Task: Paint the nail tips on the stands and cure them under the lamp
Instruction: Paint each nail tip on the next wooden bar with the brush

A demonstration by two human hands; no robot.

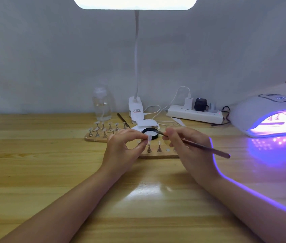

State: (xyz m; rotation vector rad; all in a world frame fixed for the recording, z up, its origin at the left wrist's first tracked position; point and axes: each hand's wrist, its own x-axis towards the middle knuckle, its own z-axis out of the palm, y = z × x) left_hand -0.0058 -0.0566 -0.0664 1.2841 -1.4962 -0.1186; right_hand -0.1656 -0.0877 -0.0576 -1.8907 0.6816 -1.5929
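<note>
I see two hands over the near wooden board (158, 156). Left hand (121, 148) pinches one nail tip (149, 138) on its stand between thumb and forefinger, just above the board. Right hand (184, 146) grips one brush (205, 147), bristle end at the black-rimmed jar (150, 133) just behind the board. Two more stands (154, 148) sit upright on the board, with two bare round spots to their right. One far board (95, 138) left of the near board carries roughly ten stands with tips; exact count unclear. One curing lamp (268, 114) glows purple far right of the board, a few stands inside.
</note>
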